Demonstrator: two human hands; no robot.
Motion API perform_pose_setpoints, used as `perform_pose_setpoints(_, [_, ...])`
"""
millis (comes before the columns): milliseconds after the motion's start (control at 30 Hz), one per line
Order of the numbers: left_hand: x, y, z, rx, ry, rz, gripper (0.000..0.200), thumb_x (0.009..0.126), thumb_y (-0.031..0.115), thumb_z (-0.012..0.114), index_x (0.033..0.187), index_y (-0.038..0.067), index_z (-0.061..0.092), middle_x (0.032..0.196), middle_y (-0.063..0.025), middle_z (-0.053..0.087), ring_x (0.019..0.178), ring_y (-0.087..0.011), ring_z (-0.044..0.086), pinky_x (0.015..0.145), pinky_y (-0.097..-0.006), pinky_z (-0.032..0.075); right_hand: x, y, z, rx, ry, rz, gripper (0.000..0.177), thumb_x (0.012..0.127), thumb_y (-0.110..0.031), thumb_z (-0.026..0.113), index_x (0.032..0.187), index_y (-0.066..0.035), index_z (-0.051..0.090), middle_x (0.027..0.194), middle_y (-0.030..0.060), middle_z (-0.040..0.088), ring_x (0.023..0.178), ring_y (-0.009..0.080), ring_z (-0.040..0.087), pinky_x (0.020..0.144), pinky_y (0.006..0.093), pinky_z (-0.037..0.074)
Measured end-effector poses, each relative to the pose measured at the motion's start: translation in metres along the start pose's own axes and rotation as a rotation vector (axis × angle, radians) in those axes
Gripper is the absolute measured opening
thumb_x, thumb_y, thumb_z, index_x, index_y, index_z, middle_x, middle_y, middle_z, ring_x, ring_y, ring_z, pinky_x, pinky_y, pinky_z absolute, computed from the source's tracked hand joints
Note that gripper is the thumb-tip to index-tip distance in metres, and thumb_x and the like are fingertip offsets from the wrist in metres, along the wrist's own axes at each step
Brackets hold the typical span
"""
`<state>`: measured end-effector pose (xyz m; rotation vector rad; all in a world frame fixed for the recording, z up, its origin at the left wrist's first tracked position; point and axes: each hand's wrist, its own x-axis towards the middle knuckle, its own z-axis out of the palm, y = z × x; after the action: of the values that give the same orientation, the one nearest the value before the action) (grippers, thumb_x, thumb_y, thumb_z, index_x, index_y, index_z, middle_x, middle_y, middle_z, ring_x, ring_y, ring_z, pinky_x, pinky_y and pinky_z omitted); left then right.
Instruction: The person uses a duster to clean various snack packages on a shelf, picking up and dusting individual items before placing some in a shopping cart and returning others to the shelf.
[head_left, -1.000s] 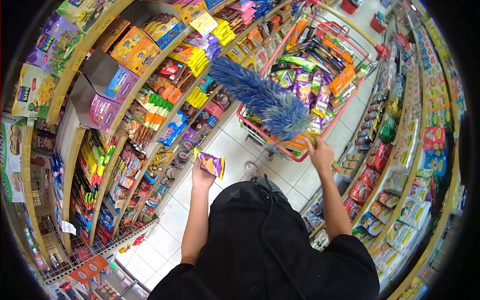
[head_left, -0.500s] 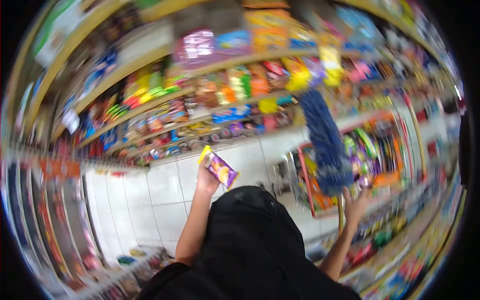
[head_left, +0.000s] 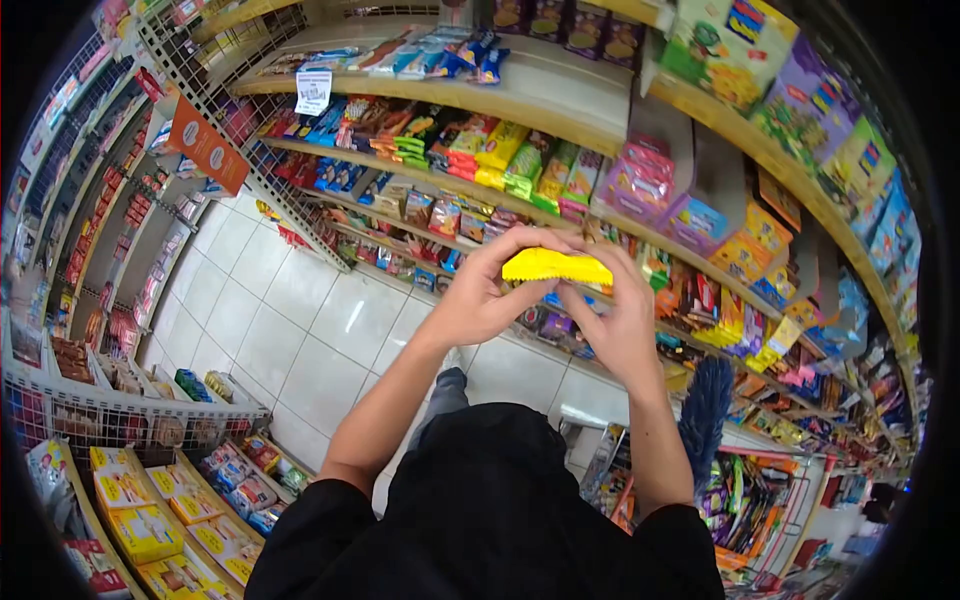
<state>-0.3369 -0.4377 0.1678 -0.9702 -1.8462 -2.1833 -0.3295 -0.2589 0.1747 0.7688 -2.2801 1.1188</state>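
The yellow packet [head_left: 556, 268] looks glossy plastic, the floor tiles [head_left: 345, 318] smooth and shiny, the duster [head_left: 706, 412] fluffy.

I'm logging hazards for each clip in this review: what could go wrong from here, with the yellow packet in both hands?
The yellow packet is held between the fingers of the left hand and right hand, so pressing too hard might crush it or split its wrapper.
The blue duster appears close to the right forearm; swinging that arm outward might knock it.

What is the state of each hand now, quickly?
Left hand: closed, holding the yellow snack packet.
Right hand: closed, holding the same packet from the other side.
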Motion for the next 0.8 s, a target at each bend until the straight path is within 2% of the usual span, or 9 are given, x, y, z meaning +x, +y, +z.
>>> perform_pose_setpoints(167, [0.1,0.016,-0.084,0.611,0.073,0.413,0.04,0.065,0.0,0.063,0.104,0.008,0.061,0.115,-0.0143,0.053,0.113,-0.0297,0.046,0.098,-0.0391,0.034,0.121,0.016,0.027,-0.206,0.241,-0.199,0.032,0.069,-0.006,0.07,0.099,-0.006,0.059,0.093,0.0122,0.058,0.084,0.0309,0.059,0.07,0.038,0.048])
perform_pose_setpoints(300, [0.199,-0.016,-0.138,0.586,0.011,0.102,0.039,0.081,0.012,0.064,0.117,0.002,0.052,0.103,-0.0106,0.062,0.088,-0.0164,0.061,0.074,-0.0271,0.048,0.211,0.064,0.042,-0.434,0.315,-0.077,0.03,0.074,-0.014,0.066,0.103,-0.007,0.059,0.094,0.0151,0.059,0.084,0.034,0.06,0.07,0.0409,0.049])
perform_pose_setpoints(367, [0.244,-0.043,-0.155,0.756,-0.091,0.143,0.038,0.081,0.019,0.066,0.112,0.0,0.055,0.092,-0.0094,0.066,0.082,-0.0159,0.063,0.073,-0.0285,0.049,0.239,0.088,0.049,-0.547,0.303,0.017,0.029,0.077,-0.018,0.065,0.102,-0.005,0.059,0.092,0.0163,0.06,0.083,0.0354,0.06,0.07,0.0411,0.049])
perform_pose_setpoints(400, [0.269,-0.064,-0.165,0.888,-0.112,0.088,0.045,0.076,0.036,0.067,0.107,0.005,0.06,0.092,-0.0145,0.066,0.09,-0.0274,0.063,0.078,-0.036,0.048,0.25,0.099,0.051,-0.59,0.313,0.059,0.027,0.078,-0.019,0.064,0.099,-0.003,0.058,0.09,0.0164,0.061,0.082,0.0359,0.059,0.071,0.0407,0.048])
perform_pose_setpoints(500, [0.321,-0.071,-0.153,1.129,-0.235,0.142,0.041,0.078,0.037,0.064,0.104,0.005,0.062,0.091,-0.0137,0.067,0.087,-0.0269,0.063,0.079,-0.036,0.047,0.277,0.144,0.051,-0.683,0.349,0.169,0.024,0.081,-0.02,0.059,0.098,-0.002,0.059,0.091,0.0181,0.062,0.084,0.0361,0.06,0.073,0.0411,0.048])
perform_pose_setpoints(533, [0.343,-0.089,-0.154,0.982,-0.277,0.013,0.043,0.078,0.039,0.065,0.103,0.004,0.062,0.086,-0.0127,0.067,0.081,-0.0244,0.064,0.075,-0.0343,0.048,0.276,0.154,0.052,-0.707,0.359,0.206,0.024,0.082,-0.02,0.057,0.099,-0.003,0.059,0.092,0.0188,0.062,0.085,0.036,0.061,0.074,0.0414,0.048])
perform_pose_setpoints(633, [0.385,-0.124,-0.145,0.785,-0.395,-0.15,0.045,0.077,0.04,0.065,0.102,0.002,0.062,0.081,-0.0117,0.067,0.076,-0.0218,0.064,0.071,-0.0327,0.049,0.283,0.133,0.04,-0.888,-0.037,0.496,0.044,0.084,-0.02,0.051,0.126,-0.01,0.046,0.123,0.019,0.051,0.116,0.03,0.049,0.102,0.0427,0.031])
perform_pose_setpoints(667, [0.395,-0.131,-0.14,0.791,-0.42,-0.137,0.045,0.077,0.04,0.065,0.102,0.003,0.062,0.081,-0.0117,0.067,0.076,-0.0218,0.064,0.071,-0.0327,0.049,0.283,0.151,0.051,-0.821,0.096,0.586,0.04,0.079,-0.015,0.056,0.116,-0.002,0.053,0.104,0.0202,0.061,0.097,0.0337,0.061,0.081,0.0407,0.05])
perform_pose_setpoints(800, [0.425,-0.155,-0.126,0.834,-0.47,-0.076,0.044,0.078,0.039,0.065,0.102,0.003,0.062,0.082,-0.0116,0.067,0.077,-0.0217,0.064,0.072,-0.0327,0.049,0.291,0.162,0.048,-0.833,-0.129,0.634,0.028,0.082,-0.014,0.051,0.106,-0.002,0.059,0.099,0.0203,0.062,0.094,0.033,0.061,0.081,0.0413,0.048])
